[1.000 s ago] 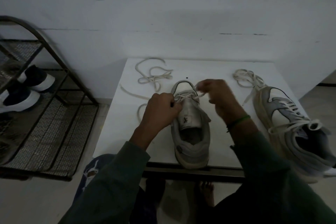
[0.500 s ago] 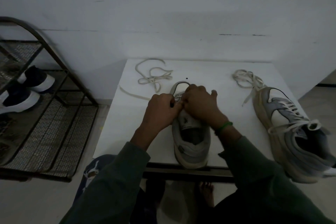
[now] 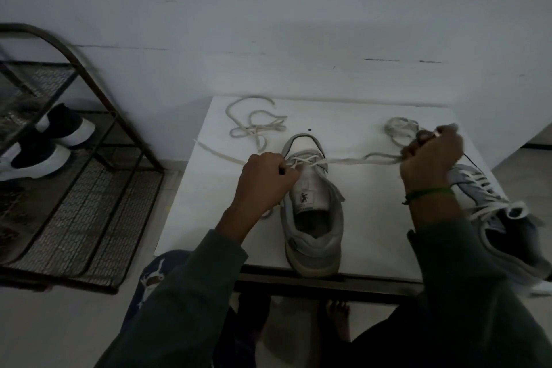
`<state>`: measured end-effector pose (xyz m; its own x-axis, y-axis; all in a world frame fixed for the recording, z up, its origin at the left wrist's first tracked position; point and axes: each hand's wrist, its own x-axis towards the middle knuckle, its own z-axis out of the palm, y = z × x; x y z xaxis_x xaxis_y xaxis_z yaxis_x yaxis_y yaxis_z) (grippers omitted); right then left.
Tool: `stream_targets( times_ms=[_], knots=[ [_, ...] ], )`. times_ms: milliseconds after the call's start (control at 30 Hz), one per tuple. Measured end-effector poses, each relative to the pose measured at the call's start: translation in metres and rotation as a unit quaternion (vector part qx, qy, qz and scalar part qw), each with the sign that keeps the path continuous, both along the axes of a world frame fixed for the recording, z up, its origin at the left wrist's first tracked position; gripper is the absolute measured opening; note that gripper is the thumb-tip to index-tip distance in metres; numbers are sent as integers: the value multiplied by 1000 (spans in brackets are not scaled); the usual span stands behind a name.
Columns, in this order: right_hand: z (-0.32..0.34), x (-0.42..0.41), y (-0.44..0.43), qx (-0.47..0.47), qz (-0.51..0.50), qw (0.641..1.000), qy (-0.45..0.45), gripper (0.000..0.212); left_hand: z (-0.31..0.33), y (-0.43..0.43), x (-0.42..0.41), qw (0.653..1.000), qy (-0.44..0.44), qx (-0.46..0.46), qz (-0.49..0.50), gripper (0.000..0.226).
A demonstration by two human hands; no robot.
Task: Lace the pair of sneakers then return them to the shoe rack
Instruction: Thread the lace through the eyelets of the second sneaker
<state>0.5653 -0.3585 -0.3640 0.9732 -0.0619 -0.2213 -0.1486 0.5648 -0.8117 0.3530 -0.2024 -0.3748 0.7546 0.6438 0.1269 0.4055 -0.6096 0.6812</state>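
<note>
Beside grey sneaker (image 3: 313,218), right hand (image 3: 430,158) grips flat lace (image 3: 352,161).

A grey-and-white sneaker (image 3: 313,218) stands mid-tabletop (image 3: 209,203), its cream lace (image 3: 358,161) stretched rightward; the laced twin (image 3: 507,218) lies tilted at the right edge.

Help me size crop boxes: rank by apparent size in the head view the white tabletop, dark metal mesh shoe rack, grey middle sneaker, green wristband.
1. white tabletop
2. dark metal mesh shoe rack (cropped by the frame, so unsure)
3. grey middle sneaker
4. green wristband
</note>
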Motion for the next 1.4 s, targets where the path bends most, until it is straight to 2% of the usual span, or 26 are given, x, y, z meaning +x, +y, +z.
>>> stream_targets(
  times_ms=[67,100,133,167,200,233,267,300,367,433,500,567,633,867,900,967,1000,1033,1067,1100,1133,1167,1233,1267,1333,1400],
  knots=[
    [2,3,-5,-237,-117,957,-121,23,-1,1,-1,1000,3,0,3,32],
    [1,4,-5,-349,-105,918,-157,24,-1,2,-2,1000,2,2,2,30],
    [-2,0,-2,-442,-25,879,-177,30,-2,2,-3,1000,1,7,-2,29],
    [-7,-5,2,-531,102,823,-177,38,-2,2,-4,1000,5,14,-7,27],
    [-15,-12,7,-629,218,723,-184,46,-2,0,-4,1000,13,23,-9,25],
    [-19,-23,12,-710,277,616,-200,54,-1,-1,-3,999,21,33,-11,23],
    [-17,-33,17,-763,281,540,-216,59,1,-2,-2,999,17,33,-14,22],
    [-11,-45,22,-777,256,523,-241,61,3,-1,2,1000,-2,21,-18,21],
    [1,-61,25,-730,269,567,-269,56,7,4,12,998,-61,-23,-16,24],
    [16,-73,25,-668,392,579,-254,49,9,11,24,994,-98,-43,-8,23],
    [26,-89,24,-661,475,529,-242,45,4,14,35,998,-44,-19,-38,20],
    [22,-104,27,-712,430,480,-278,41,-3,8,42,996,47,35,-67,23],
    [19,-116,30,-736,365,458,-340,32,-4,3,43,994,84,53,-47,22],
    [5,-115,30,-658,361,548,-369,11,-2,2,34,974,132,182,-17,22],
    [5,-112,28,-657,352,558,-365,11,-1,7,33,982,123,144,-11,24],
    [6,-104,24,-653,343,575,-354,13,0,25,30,995,76,-49,36,28],
    [7,-99,22,-648,338,585,-350,13,2,34,27,974,16,-205,92,25],
    [8,-95,21,-645,334,592,-348,13,4,36,24,918,-38,-366,150,16],
    [8,-93,20,-646,332,592,-350,14,2,35,22,856,-78,-474,193,7],
    [6,-93,20,-649,333,587,-350,17,2,31,23,835,-91,-501,209,11],
    [4,-94,20,-653,337,581,-351,21,1,27,25,850,-99,-475,203,15],
    [2,-94,21,-654,341,577,-351,22,0,23,28,889,-114,-401,187,15],
    [-1,-93,21,-653,345,572,-356,18,2,13,29,970,-125,-186,99,23],
    [-1,-92,20,-652,346,571,-359,18,2,9,28,988,-110,-96,43,28],
    [-2,-93,21,-649,348,566,-370,24,0,2,32,999,-19,27,-35,27],
    [-1,-95,25,-649,355,555,-380,31,-2,-3,36,991,61,112,-41,19]
  ],
)
